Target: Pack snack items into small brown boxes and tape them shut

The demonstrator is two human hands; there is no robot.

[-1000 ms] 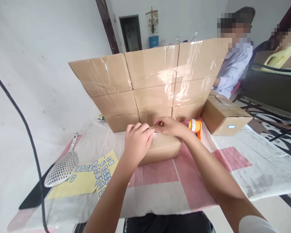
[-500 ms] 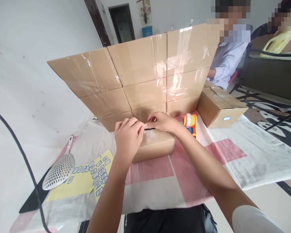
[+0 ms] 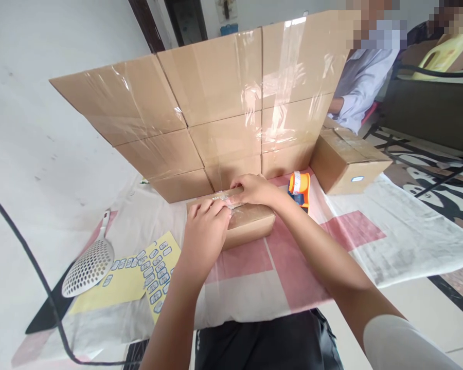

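Note:
A small cardboard box [image 3: 250, 226] lies on the cloth-covered table right in front of me. My left hand [image 3: 205, 235] rests on its top with fingers curled, pressing on clear tape. My right hand [image 3: 254, 189] sits at the far edge of the box top, fingers pinched on the same strip of tape. An orange tape dispenser [image 3: 299, 189] stands just right of my right hand.
A wall of stacked, taped cardboard boxes [image 3: 216, 108] stands behind the small box. Another box [image 3: 347, 160] lies at right. A white slotted ladle [image 3: 88, 262] and yellow sticker sheets [image 3: 139, 277] lie at left. A person in a light shirt [image 3: 362, 77] sits behind the boxes.
My view has tipped down and drifted. Both hands stayed on the box top, with the left hand sliding slightly toward me along the tape.

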